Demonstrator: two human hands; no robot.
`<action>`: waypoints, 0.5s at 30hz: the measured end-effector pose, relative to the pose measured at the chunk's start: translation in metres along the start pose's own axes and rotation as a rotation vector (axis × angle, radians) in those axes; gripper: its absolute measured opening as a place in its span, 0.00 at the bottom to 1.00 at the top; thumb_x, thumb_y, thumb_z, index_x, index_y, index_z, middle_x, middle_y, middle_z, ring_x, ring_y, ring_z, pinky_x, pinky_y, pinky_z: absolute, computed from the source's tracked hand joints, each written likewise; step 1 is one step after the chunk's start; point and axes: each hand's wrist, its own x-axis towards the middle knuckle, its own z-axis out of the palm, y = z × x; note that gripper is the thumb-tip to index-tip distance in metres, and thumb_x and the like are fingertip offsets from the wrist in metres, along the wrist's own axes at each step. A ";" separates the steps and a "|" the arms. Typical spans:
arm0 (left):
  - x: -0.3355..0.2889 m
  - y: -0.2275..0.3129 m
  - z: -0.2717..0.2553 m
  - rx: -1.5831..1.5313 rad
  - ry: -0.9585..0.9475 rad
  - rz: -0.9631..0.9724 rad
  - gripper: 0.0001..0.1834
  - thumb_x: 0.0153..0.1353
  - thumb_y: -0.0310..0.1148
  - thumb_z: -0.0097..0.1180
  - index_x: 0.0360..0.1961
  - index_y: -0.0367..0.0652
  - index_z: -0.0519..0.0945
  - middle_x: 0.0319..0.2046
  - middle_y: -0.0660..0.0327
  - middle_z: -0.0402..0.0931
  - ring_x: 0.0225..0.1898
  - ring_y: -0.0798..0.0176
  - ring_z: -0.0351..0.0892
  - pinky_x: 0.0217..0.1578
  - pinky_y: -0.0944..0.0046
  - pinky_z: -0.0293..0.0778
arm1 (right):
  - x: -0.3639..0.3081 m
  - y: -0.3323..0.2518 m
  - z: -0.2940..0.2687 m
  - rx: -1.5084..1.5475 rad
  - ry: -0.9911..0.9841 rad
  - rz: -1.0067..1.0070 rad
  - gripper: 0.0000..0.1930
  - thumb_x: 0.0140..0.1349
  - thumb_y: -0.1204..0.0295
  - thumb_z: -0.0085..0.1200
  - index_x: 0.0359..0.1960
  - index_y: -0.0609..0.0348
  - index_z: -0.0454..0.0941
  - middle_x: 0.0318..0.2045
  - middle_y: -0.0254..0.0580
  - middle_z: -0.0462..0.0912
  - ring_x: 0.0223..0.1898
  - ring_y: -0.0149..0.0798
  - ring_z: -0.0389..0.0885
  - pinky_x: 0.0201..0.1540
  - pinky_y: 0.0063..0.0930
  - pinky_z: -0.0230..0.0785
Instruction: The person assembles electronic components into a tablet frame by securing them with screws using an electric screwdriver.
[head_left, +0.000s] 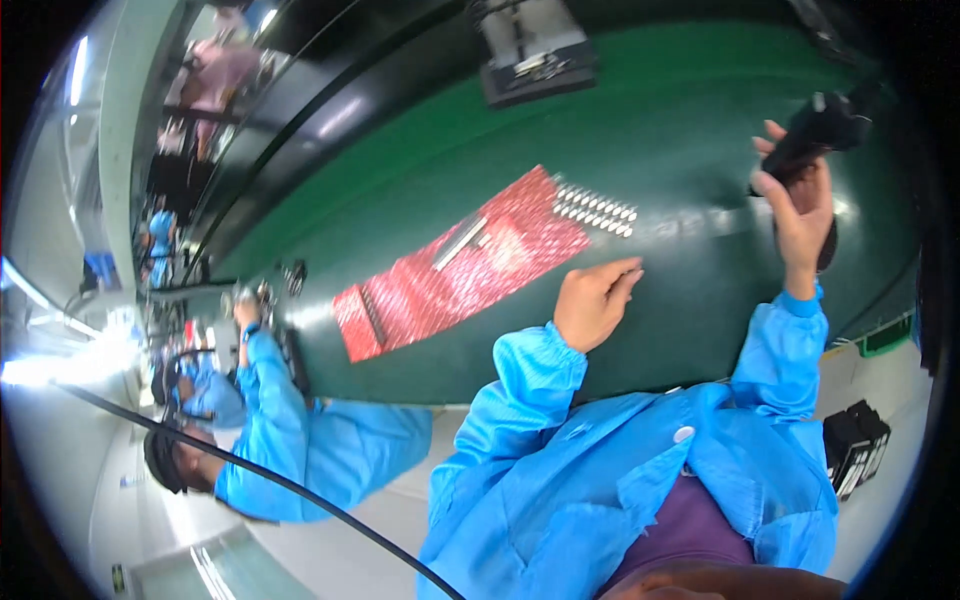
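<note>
My right hand [803, 215] is closed around a thick black handheld tool [812, 140] at the far right of the bench; its exact kind is not clear. Nearer the middle, my left hand [597, 302] rests low over the green mat, fingers curled and pressed together. Anything small between those fingertips is hidden. Just beyond it lies a strip of red bubble wrap [430, 290], with a slim silver metal bar [461, 243] on top. Against its right end sit rows of small shiny metal parts [597, 208], closest to my left hand.
A dark fixture [540, 70] with metal parts stands at the far edge of the green bench mat [690, 130]. To the left a co-worker in a blue smock [330, 455] works at the same bench. A black cable [270, 490] crosses the lower left.
</note>
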 end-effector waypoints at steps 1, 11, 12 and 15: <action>-0.001 -0.004 -0.002 0.051 -0.024 0.063 0.10 0.54 0.22 0.56 0.39 0.34 0.79 0.31 0.54 0.80 0.23 0.66 0.78 0.26 0.71 0.73 | 0.000 0.003 -0.001 -0.012 -0.012 0.008 0.27 0.53 0.83 0.55 0.56 0.65 0.61 0.55 0.50 0.69 0.52 0.39 0.72 0.51 0.26 0.67; -0.011 -0.019 -0.042 0.192 0.435 -0.057 0.09 0.48 0.26 0.63 0.33 0.38 0.81 0.31 0.56 0.77 0.20 0.65 0.73 0.22 0.69 0.70 | -0.008 0.002 0.006 -0.068 -0.024 0.055 0.26 0.54 0.80 0.56 0.55 0.63 0.63 0.54 0.49 0.71 0.51 0.39 0.73 0.49 0.25 0.68; -0.012 -0.028 -0.052 0.196 0.481 -0.038 0.09 0.48 0.26 0.63 0.32 0.38 0.81 0.30 0.56 0.77 0.19 0.65 0.73 0.21 0.68 0.69 | -0.008 0.002 0.006 -0.056 -0.026 0.045 0.26 0.54 0.80 0.56 0.55 0.63 0.63 0.54 0.49 0.71 0.51 0.38 0.73 0.49 0.26 0.68; -0.011 -0.039 -0.093 0.401 0.570 -0.081 0.10 0.47 0.27 0.65 0.32 0.38 0.81 0.29 0.56 0.76 0.19 0.65 0.72 0.22 0.68 0.69 | -0.008 0.003 0.002 -0.063 -0.018 0.024 0.26 0.53 0.80 0.57 0.55 0.64 0.63 0.54 0.49 0.71 0.50 0.38 0.74 0.49 0.26 0.68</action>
